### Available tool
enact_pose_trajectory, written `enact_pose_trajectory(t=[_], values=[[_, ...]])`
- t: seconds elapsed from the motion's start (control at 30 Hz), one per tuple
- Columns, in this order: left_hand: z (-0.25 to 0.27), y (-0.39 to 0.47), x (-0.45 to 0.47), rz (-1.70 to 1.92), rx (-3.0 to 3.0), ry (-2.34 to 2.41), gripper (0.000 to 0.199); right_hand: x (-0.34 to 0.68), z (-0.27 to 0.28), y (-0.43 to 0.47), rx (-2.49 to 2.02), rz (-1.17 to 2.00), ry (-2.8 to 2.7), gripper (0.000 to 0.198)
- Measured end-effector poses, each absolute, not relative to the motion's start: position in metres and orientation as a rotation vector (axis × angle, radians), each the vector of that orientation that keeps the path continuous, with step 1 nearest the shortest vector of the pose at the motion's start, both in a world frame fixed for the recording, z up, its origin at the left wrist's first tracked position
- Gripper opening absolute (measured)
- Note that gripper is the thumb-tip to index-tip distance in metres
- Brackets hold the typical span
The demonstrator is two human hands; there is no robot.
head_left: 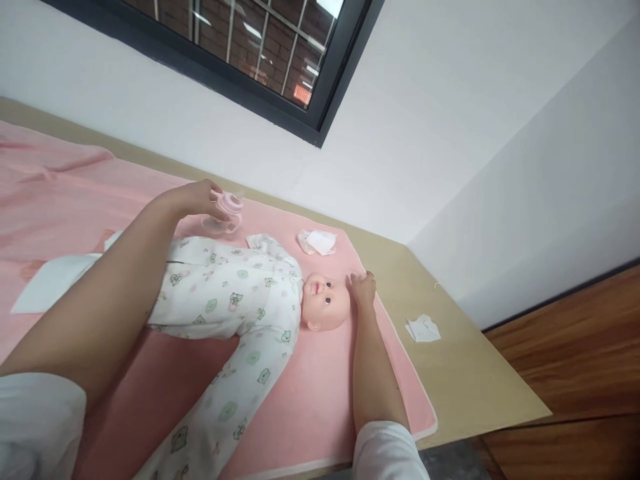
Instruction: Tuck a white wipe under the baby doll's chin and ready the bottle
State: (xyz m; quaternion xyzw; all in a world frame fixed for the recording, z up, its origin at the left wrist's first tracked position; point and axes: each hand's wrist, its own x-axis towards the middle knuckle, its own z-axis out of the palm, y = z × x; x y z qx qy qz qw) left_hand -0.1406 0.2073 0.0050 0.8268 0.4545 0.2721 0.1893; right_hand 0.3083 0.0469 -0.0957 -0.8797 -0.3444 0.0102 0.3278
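Left of centre, the left hand (200, 199) grasps a pink-and-clear plastic object (232, 208); right of centre, the right hand (364, 289), grip unclear, rests beside a bald, white-suited plastic doll (250, 290).

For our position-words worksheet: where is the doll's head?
In the head view, the doll's head lies near the centre on the pink blanket, just left of the right hand.

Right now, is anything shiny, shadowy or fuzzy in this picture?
In the head view, lights glare in the window glass; in the head view, the pink blanket looks darker beside the doll's sleeve; in the head view, the see-through pink thing at the left hand looks hazy.
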Motion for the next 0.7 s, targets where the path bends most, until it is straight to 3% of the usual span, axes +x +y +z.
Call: enact_pose_trajectory(t=[0.07, 0.23, 0.43, 0.7], values=[[0.0, 0.21, -0.142, 0.592, 2.253, 1.375, 0.083, 0.308, -0.096, 0.046, -2.298, 0.031, -0.902, 0.068], [-0.011, 0.217, -0.139, 0.522, 2.236, 1.489, 0.077, 0.308, -0.097, 0.046, -2.291, 0.046, -0.9, 0.068], [-0.021, 0.224, -0.145, 0.493, 2.238, 1.483, 0.104, 0.309, -0.097, 0.045, -2.286, 0.037, -0.905, 0.066], [-0.019, 0.23, -0.154, 0.453, 2.258, 1.554, 0.092, 0.308, -0.097, 0.045, -2.291, 0.026, -0.91, 0.066]])
